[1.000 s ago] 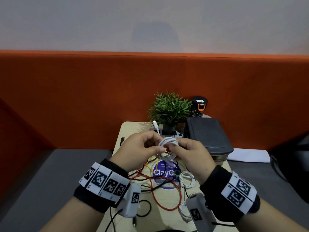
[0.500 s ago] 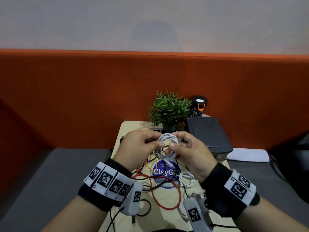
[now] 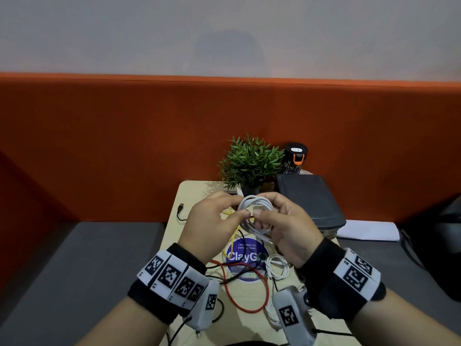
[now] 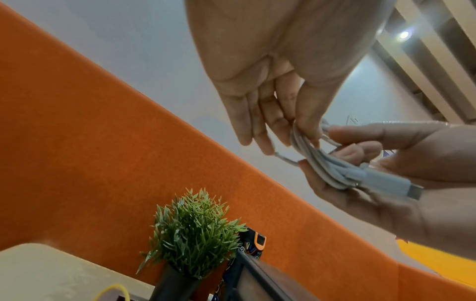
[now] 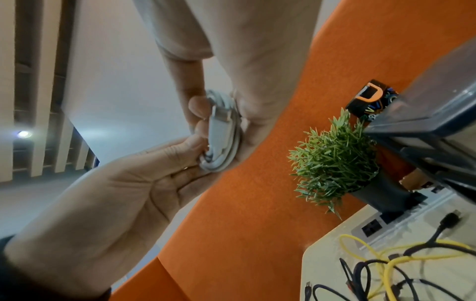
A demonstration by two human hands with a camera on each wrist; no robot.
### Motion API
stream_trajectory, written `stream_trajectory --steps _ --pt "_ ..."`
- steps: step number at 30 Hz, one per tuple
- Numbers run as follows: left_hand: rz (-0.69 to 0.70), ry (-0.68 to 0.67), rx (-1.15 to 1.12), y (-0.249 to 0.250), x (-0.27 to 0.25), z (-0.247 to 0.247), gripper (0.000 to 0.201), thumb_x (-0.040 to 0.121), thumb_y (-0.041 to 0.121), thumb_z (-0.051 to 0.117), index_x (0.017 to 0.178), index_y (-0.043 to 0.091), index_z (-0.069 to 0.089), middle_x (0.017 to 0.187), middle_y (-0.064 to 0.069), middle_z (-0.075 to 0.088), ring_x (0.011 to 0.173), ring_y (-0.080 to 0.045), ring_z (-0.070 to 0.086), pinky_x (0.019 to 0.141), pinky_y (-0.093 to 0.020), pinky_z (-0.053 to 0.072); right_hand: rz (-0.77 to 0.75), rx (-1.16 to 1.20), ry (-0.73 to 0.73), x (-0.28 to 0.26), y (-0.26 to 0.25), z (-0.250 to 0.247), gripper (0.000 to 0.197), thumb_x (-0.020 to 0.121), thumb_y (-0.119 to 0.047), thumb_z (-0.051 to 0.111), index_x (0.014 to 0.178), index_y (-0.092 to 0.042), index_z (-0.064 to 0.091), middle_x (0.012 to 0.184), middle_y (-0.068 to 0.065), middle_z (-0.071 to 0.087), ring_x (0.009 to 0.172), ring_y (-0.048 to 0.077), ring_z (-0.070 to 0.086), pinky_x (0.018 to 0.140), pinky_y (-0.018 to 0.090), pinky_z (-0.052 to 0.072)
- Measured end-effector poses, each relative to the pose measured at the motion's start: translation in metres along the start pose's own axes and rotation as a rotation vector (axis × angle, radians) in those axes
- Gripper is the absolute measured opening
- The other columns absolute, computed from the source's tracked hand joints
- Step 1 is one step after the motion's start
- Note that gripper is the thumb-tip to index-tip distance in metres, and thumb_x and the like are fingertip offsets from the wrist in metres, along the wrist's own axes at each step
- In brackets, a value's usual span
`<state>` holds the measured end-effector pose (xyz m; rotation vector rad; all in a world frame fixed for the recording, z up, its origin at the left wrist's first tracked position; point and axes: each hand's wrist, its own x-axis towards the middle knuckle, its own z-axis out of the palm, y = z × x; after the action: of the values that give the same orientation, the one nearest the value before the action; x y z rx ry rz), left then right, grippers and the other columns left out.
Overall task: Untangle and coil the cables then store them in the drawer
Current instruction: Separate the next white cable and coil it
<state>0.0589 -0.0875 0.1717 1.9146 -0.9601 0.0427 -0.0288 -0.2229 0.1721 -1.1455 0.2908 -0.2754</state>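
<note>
The left hand [image 3: 212, 222] and the right hand [image 3: 290, 229] both pinch one coiled white cable [image 3: 257, 213] with bent fingers, above the table [image 3: 197, 188].

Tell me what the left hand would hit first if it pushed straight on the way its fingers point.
The left hand points at the white cable coil it already pinches; just past that is the right hand. The potted plant looks farther back, though depth is unclear.
</note>
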Motion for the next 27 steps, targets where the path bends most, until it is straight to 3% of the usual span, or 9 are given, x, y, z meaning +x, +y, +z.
stream_trajectory --steps 4,6,9,11,14,18,21,23,27 --pt "-0.044 -0.01 -0.044 0.003 0.005 0.0 0.022 0.082 0.015 0.071 0.101 0.025 0.074 0.08 0.017 0.06 0.08 0.008 0.053 0.069 -0.004 0.035 -0.114 -0.154 0.066 -0.001 0.002 0.0 0.023 0.085 0.007 0.06 0.097 -0.012 0.065 0.083 0.006 0.066 0.07 0.018 0.059 0.072 0.036 0.052" --pt "-0.061 -0.011 -0.057 0.004 0.007 0.001 0.023 0.081 0.013 0.071 0.102 0.023 0.075 0.079 0.017 0.059 0.078 0.008 0.053 0.069 -0.004 0.035 -0.167 -0.224 0.124 0.0 0.005 0.0 0.026 0.082 0.005 0.064 0.093 -0.018 0.068 0.099 0.013 0.067 0.084 0.025 0.064 0.081 0.043 0.055" --pt "-0.067 -0.007 -0.045 0.005 0.01 0.002 0.024 0.08 0.013 0.072 0.102 0.022 0.075 0.081 0.019 0.059 0.082 0.007 0.053 0.073 -0.006 0.037 -0.2 -0.214 0.179 0.003 0.007 0.0 0.027 0.073 0.0 0.069 0.087 -0.023 0.071 0.115 0.021 0.059 0.092 0.032 0.066 0.083 0.046 0.056" --pt "-0.063 -0.011 -0.018 0.004 0.011 0.002 0.024 0.081 0.014 0.071 0.103 0.023 0.074 0.082 0.016 0.06 0.082 0.002 0.053 0.073 -0.006 0.037 -0.172 -0.188 0.157 0.004 0.005 -0.002 0.031 0.076 0.009 0.066 0.094 -0.017 0.068 0.103 0.017 0.065 0.087 0.03 0.065 0.082 0.044 0.056" --pt "-0.034 -0.017 0.033 0.003 0.011 0.001 0.023 0.082 0.015 0.07 0.104 0.023 0.074 0.087 0.008 0.063 0.084 -0.002 0.053 0.075 -0.01 0.039 -0.126 -0.142 0.081 0.005 0.0 -0.003 0.041 0.079 0.019 0.057 0.107 -0.011 0.058 0.087 0.008 0.069 0.079 0.021 0.066 0.071 0.031 0.054" --pt "-0.016 -0.015 0.043 0.001 0.011 0.002 0.025 0.081 0.013 0.071 0.105 0.019 0.074 0.088 0.01 0.062 0.085 -0.001 0.054 0.074 -0.003 0.036 -0.058 -0.069 0.011 0.005 -0.006 -0.004 0.049 0.079 0.025 0.049 0.113 -0.01 0.053 0.071 0.008 0.068 0.064 0.016 0.063 0.057 0.024 0.051" --pt "-0.01 -0.036 0.031 0.003 0.01 0.003 0.024 0.079 0.014 0.072 0.103 0.018 0.075 0.084 0.014 0.06 0.08 0.007 0.052 0.072 -0.003 0.034 -0.029 -0.071 -0.01 0.006 -0.012 -0.006 0.055 0.077 0.028 0.043 0.117 -0.009 0.054 0.069 0.014 0.062 0.06 0.016 0.061 0.055 0.024 0.051" --pt "-0.01 -0.042 0.016 0.004 0.011 0.001 0.023 0.078 0.014 0.073 0.101 0.02 0.076 0.083 0.014 0.061 0.082 0.005 0.053 0.072 -0.006 0.037 -0.032 -0.139 -0.022 0.007 -0.014 -0.007 0.056 0.077 0.028 0.042 0.115 -0.01 0.055 0.071 0.013 0.064 0.061 0.014 0.062 0.058 0.022 0.051" --pt "-0.005 -0.058 0.029 0.003 0.013 -0.003 0.02 0.077 0.015 0.074 0.096 0.021 0.076 0.08 0.009 0.063 0.079 -0.004 0.054 0.07 -0.018 0.042 -0.122 -0.513 -0.045 0.004 -0.009 -0.007 0.052 0.077 0.019 0.055 0.11 -0.021 0.059 0.089 -0.003 0.07 0.075 0.006 0.064 0.068 0.018 0.05"
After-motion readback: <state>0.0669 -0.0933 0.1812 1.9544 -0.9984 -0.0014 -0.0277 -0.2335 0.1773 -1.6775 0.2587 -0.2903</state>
